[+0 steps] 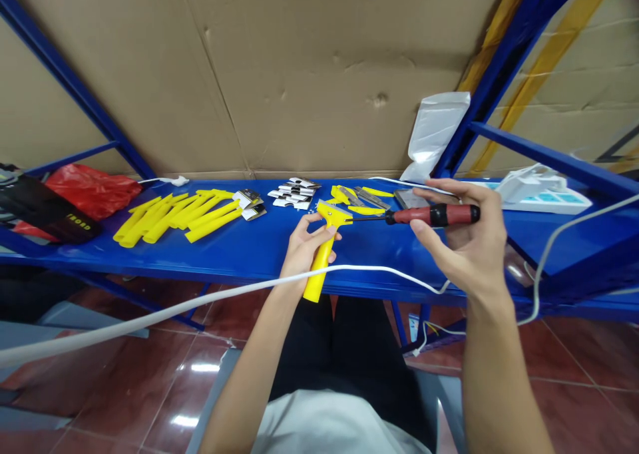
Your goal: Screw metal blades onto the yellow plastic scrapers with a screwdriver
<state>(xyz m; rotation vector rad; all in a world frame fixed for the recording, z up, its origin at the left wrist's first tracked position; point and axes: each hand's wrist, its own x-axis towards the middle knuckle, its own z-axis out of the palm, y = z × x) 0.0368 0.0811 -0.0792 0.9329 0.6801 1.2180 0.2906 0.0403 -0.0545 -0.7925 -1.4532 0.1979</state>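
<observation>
My left hand (301, 246) is closed around a yellow scraper (313, 289), its wide head up and its handle slanting down toward me. In my right hand (476, 251) lies a screwdriver (414, 216) with a red and black handle, gripped between thumb and fingers. The thin shaft points left and its tip meets the side of the scraper head; whether it sits in a screw is too small to tell. Just behind lie loose yellow scraper parts (367, 210) and greyish metal pieces. A dark flat box (407, 200) rests beside them, partly behind the screwdriver.
Yellow handles (154, 221) lie in a row on the blue shelf (249, 254), near black-and-white cards (294, 193). A red bag (94, 188) sits far left, a white power strip (544, 194) right. A white cable (200, 302) crosses in front of my forearm.
</observation>
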